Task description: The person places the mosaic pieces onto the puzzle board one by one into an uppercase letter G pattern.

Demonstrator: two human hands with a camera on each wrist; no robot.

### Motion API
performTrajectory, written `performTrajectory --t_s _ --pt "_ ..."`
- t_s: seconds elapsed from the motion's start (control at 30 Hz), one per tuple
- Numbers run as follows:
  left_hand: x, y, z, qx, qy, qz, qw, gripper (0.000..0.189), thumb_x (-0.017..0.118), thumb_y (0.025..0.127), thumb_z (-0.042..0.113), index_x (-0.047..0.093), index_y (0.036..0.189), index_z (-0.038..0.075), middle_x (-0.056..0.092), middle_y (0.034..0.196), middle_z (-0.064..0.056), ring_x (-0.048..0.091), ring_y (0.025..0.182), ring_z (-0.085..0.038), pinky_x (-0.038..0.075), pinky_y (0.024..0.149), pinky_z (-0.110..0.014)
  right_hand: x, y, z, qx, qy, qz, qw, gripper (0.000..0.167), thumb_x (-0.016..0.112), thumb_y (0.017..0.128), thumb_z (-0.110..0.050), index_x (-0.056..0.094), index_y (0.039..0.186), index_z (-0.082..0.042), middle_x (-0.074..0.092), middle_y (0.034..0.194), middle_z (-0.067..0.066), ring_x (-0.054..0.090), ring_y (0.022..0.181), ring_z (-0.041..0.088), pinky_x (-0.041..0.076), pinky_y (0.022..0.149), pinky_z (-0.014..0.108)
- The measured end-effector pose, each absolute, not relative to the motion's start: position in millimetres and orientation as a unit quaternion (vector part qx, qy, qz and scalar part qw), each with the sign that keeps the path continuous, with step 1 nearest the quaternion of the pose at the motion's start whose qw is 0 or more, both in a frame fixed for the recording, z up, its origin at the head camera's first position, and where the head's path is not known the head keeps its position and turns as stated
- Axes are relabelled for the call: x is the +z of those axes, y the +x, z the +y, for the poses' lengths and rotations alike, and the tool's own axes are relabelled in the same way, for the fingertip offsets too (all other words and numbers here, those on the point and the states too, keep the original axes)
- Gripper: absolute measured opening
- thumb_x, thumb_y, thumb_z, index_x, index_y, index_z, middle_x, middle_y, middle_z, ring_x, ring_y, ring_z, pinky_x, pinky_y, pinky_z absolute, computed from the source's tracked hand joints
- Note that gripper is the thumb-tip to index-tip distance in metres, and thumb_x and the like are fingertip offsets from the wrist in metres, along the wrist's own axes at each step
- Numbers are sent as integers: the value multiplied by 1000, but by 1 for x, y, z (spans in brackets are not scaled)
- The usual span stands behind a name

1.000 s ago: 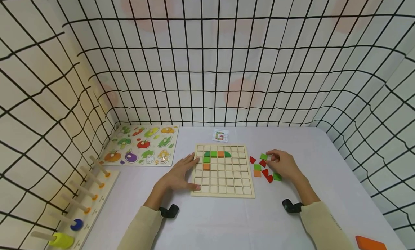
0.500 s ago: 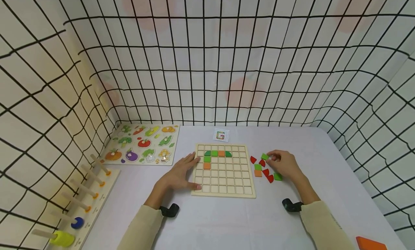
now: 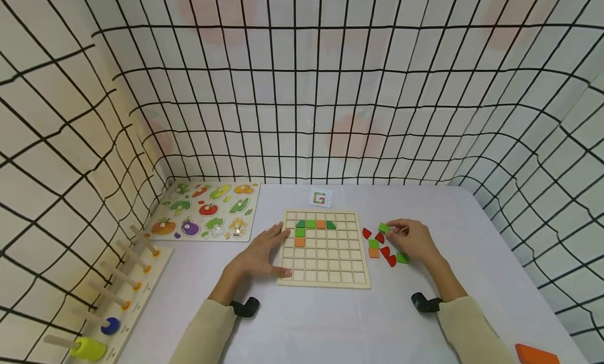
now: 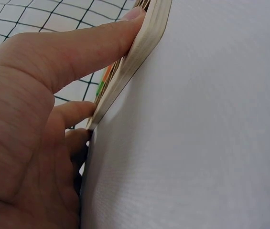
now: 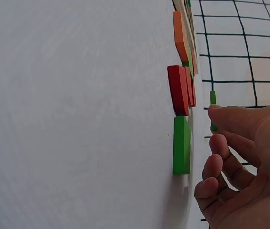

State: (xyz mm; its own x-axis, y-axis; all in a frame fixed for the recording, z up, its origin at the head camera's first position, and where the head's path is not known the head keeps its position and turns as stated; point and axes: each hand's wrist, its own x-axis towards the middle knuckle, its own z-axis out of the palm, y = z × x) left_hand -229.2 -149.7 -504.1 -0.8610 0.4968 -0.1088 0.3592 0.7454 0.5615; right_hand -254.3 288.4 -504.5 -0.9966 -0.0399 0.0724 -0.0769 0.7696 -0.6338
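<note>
My right hand (image 3: 414,241) pinches a green square tile (image 3: 384,227) between thumb and forefinger. In the right wrist view that tile (image 5: 212,98) is seen edge-on, off the white cloth. Below the hand lie another green tile (image 3: 402,258), several red rounded tiles (image 3: 391,260), a green square (image 3: 374,244) and an orange square (image 3: 374,253). My left hand (image 3: 259,254) rests on the left side of a wooden grid board (image 3: 325,261), fingers spread and thumb near its lower corner. Green and orange pieces (image 3: 310,224) sit in cells of the board's upper left.
A small card (image 3: 321,197) with a "G" pattern lies behind the board. At the left are a vegetable puzzle board (image 3: 226,237) and a peg stand (image 3: 146,285) with blue and yellow rings. An orange block (image 3: 537,354) lies at front right. Gridded curtains surround the table.
The green square tile has risen slightly or tilted little, if at all, in the right hand's pinch. Both hands stay in nearly the same place; the view shifts slightly.
</note>
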Motion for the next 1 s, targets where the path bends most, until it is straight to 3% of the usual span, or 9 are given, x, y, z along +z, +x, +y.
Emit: performTrajectory --t_s 0.43,0.67,1.0 --pt "-504 -230 -149 264 230 928 128 112 82 76 61 27 165 21 9 175 -3 7 162 -28 14 129 -58 -491 -243 262 369 66 -927 11 30 73 95 -16 73 122 -4 65 96 10 53 71 18 45 49 24" --pt "-505 -230 -150 266 231 927 129 112 82 75 60 28 165 21 9 175 -3 7 162 -28 14 129 -59 -491 -241 242 361 101 -927 21 28 76 94 -16 75 119 -4 66 93 5 52 79 16 42 61 22" --pt "-507 -230 -151 266 234 927 121 112 82 76 60 28 165 19 10 175 -4 8 162 -28 15 129 -59 -495 -235 205 397 131 -908 -11 26 76 91 -12 75 116 -4 64 90 3 50 76 13 42 62 21"
